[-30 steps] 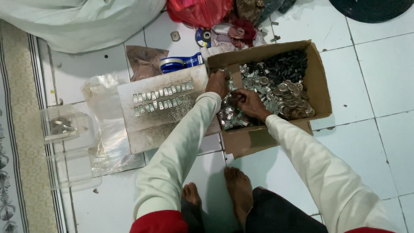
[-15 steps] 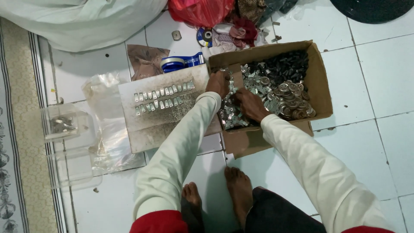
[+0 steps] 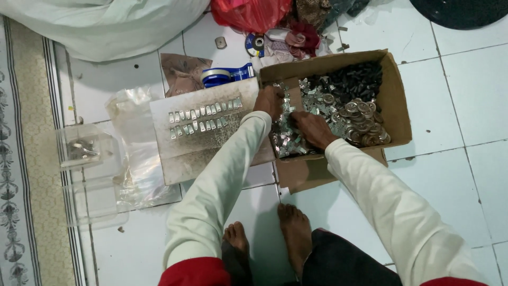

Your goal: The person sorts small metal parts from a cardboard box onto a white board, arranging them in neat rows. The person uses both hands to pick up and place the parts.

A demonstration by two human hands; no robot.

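A person crouching barefoot on a white tiled floor (image 3: 465,175) is reaching both hands into an open cardboard box (image 3: 394,100). The left hand (image 3: 270,100) is curling over the box's near-left corner, fingers bent down into a heap of small silvery metal clips (image 3: 288,139); whether it is pinching one cannot be told. The right hand (image 3: 313,128) is lying just beside it on the same heap, fingers loosely bent, its grip likewise hidden. Deeper in the box, dark metal parts (image 3: 349,80) are filling the far side and round brass-coloured discs (image 3: 362,124) are sitting at the right. Touching the box's left wall, a grey scorched board (image 3: 206,145) is carrying two rows of the same clips (image 3: 203,117). A crumpled clear plastic bag (image 3: 135,153) is lying left of the board, with a clear plastic container (image 3: 84,151) beyond it. A blue tape dispenser (image 3: 225,76) is sitting behind the board, near a red plastic bag (image 3: 251,13).
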